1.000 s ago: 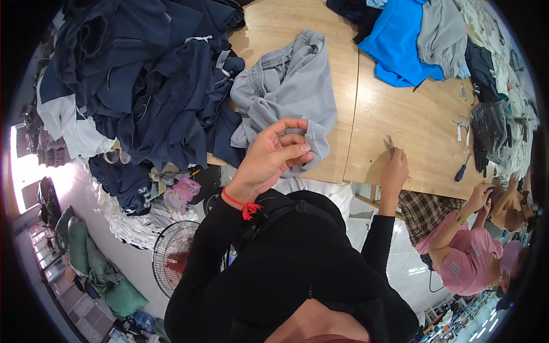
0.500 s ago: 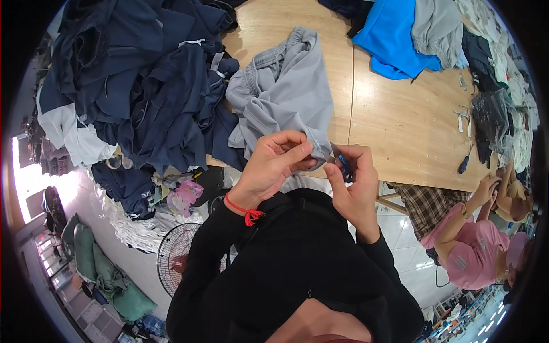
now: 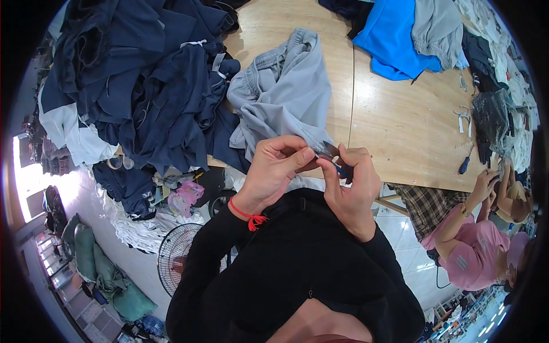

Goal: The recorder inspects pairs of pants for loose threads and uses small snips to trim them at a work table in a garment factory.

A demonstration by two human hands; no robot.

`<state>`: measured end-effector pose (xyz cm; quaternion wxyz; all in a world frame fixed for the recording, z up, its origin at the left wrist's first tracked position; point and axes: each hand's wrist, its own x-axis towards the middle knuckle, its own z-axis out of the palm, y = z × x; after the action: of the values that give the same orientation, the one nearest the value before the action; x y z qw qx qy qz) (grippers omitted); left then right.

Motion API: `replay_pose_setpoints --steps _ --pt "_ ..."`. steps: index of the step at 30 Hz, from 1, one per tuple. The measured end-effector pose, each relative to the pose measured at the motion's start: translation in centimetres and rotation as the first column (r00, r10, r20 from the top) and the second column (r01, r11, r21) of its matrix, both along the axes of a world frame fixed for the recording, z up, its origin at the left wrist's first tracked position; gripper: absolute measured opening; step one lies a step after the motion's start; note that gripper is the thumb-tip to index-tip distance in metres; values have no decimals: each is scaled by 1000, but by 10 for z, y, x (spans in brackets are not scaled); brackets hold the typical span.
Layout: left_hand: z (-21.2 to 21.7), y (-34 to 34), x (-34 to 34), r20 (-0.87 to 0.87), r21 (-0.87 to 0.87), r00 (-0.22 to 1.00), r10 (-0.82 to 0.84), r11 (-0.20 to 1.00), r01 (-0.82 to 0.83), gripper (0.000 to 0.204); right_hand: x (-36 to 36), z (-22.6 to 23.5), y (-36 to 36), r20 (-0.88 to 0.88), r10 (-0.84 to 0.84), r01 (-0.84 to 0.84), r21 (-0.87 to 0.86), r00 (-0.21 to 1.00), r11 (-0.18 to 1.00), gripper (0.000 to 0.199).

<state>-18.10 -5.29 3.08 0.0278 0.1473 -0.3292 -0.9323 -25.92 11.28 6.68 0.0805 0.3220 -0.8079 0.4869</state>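
A light grey garment (image 3: pixel 286 106) with a gathered elastic waistband lies on the table, its near end drawn toward me. My left hand (image 3: pixel 278 170), with a red string round the wrist, pinches the near edge of this garment between thumb and fingers. In my right hand (image 3: pixel 354 186) are small thread snips (image 3: pixel 337 164) with a dark blue handle, thumb and fingers closed round them. Their metal blades point up and to the left, close beside my left fingertips and over the fabric edge. Whether the blades touch the cloth I cannot tell.
Dark navy garments (image 3: pixel 154 74) are heaped at left. Blue shorts (image 3: pixel 394 40) and another grey garment (image 3: pixel 437 28) lie far right. A blue-handled screwdriver (image 3: pixel 465 164) rests near the table's right edge. A fan (image 3: pixel 174 251) stands below left; a person in pink (image 3: pixel 477 246) works at right.
My right hand has moved slightly left, bringing the snips nearer my left fingers, and the blades show more. The left hand has shifted a little right, still pinching the garment edge.
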Motion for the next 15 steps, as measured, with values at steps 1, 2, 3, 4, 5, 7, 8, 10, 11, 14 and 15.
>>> replay_pose_setpoints --steps 1,2,3,4,5,7,8,10,11,14,15 --pt "1 0 0 -9 3 1000 3 1000 -3 14 0 -1 0 -1 -2 2 0 1000 1000 34" --pt "3 1 -1 -10 3 1000 1 1000 -1 14 -1 -2 -1 -34 -10 9 -3 999 1000 32" --pt "5 2 -3 9 15 1000 12 1000 -12 12 -1 -2 -1 -67 -16 16 -6 998 1000 31" --pt "6 3 -3 28 27 999 22 999 -23 10 -1 -3 -1 -68 -17 16 -7 998 1000 31" --pt "7 3 -3 28 26 999 23 999 -23 10 -1 -4 -1 -99 -22 22 0 995 1000 30" --pt "8 2 -3 7 20 1000 15 1000 -15 11 -1 -4 0 -130 -26 27 5 991 1000 29" --pt "8 2 -3 6 19 1000 16 1000 -16 11 -2 -4 0 -164 -16 20 26 986 999 29" --pt "7 3 -2 12 17 999 36 999 -36 11 -2 -4 0 -198 -4 14 47 980 999 28" --pt "7 3 -2 12 16 999 36 999 -36 11 -1 -4 -1 -198 -12 23 57 980 998 27" --pt "6 3 -1 22 14 999 43 999 -43 12 2 -4 1 -113 -34 37 21 993 999 27" --pt "5 3 0 16 -16 999 43 999 -43 13 2 -4 2 -26 -47 46 -23 999 999 28"
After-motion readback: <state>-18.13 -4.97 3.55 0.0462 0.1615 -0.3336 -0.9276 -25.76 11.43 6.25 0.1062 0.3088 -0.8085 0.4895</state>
